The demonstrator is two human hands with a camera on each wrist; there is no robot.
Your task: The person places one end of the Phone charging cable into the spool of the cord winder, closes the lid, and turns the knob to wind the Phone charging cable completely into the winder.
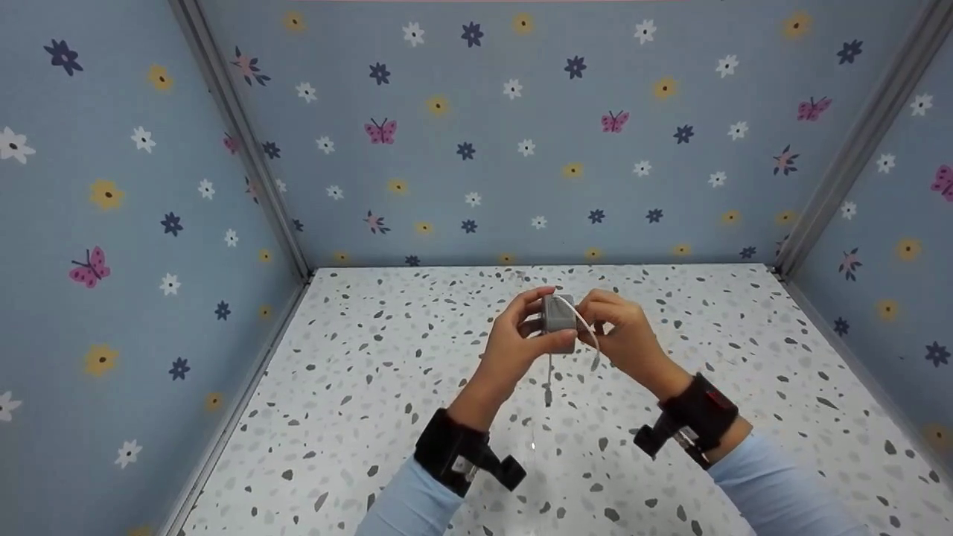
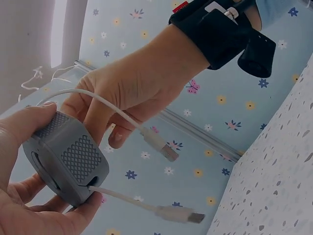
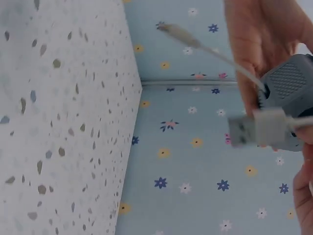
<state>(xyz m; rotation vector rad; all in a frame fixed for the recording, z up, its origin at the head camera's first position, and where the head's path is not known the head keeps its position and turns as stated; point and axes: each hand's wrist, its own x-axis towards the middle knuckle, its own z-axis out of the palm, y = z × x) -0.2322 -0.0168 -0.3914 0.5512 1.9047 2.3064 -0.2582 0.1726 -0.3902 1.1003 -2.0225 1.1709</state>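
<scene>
A small grey cable winder (image 1: 558, 318) with crosshatched faces is held up above the tabletop between both hands. My left hand (image 1: 514, 339) grips it from the left, thumb on the near side and fingers around the far side. At its right side my right hand (image 1: 629, 339) pinches it with curled fingers, partly hidden behind the winder in the left wrist view. A white cable (image 2: 110, 104) arcs over the winder to a plug (image 2: 161, 147). Its other end leaves a slot and hangs with a second plug (image 2: 180, 214). A metal USB tip (image 3: 242, 131) shows in the right wrist view.
A white speckled tabletop (image 1: 357, 417) lies beneath the hands. Blue flowered panels (image 1: 506, 171) stand behind it and on both sides, joined by grey metal posts (image 1: 246, 134). Black camera straps (image 1: 450, 450) wrap both wrists.
</scene>
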